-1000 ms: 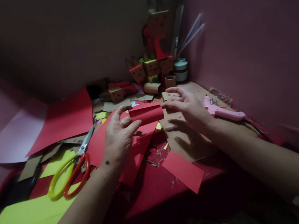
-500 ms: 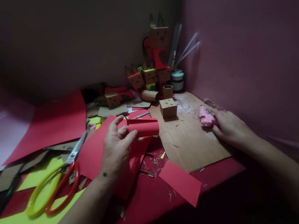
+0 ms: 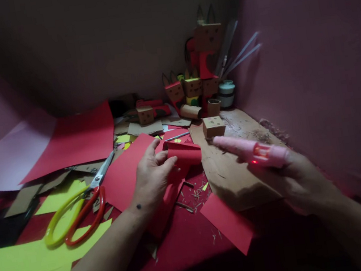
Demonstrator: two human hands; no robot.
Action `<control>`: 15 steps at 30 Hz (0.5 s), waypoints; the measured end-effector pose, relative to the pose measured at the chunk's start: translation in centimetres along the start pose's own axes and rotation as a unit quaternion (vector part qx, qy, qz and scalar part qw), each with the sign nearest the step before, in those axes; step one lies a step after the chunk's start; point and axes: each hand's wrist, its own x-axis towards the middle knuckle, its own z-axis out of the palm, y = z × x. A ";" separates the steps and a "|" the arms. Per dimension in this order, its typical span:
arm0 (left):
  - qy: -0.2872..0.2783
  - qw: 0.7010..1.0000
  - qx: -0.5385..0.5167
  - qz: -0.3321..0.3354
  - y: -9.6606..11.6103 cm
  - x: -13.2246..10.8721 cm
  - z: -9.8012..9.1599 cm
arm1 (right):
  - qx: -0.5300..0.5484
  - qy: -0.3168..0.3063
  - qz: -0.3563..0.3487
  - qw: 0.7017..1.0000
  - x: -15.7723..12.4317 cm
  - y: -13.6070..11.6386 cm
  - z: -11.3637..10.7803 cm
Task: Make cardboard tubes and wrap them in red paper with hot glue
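My left hand [image 3: 153,171] pinches a tube of red paper [image 3: 186,153] near its left end. The tube's upper edge is loose, lifted as a flap. A pink glue gun [image 3: 253,149] with a small red light is gripped in my right hand [image 3: 296,181], its nozzle pointing left toward the tube. Just beyond the nozzle, a small cardboard box with a drawn face [image 3: 213,126] stands on a brown board [image 3: 221,170]. A cut red paper rectangle [image 3: 229,223] lies on the red tabletop below.
Scissors with yellow and red handles [image 3: 82,204] lie at left on yellow sheets [image 3: 26,262]. A large red sheet [image 3: 75,137] curls up behind them. Several cardboard figures with ears [image 3: 192,88] and a pale blue jar [image 3: 227,93] stand at the back. A wall [image 3: 319,65] rises at right.
My right hand has lifted the glue gun off the board and brought it left, nearer the red tube. The flap on the tube has opened wider. The view has shifted slightly.
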 end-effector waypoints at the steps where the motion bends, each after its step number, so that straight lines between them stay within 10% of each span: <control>1: -0.007 1.000 0.008 0.005 0.0 -0.2 0.0 | 0.016 -0.023 -0.009 1.000 0.4 -0.3 0.7; 15: -0.066 0.990 0.097 0.074 -0.8 -0.8 -0.1 | 0.029 -0.001 -0.011 1.000 1.6 0.5 3.9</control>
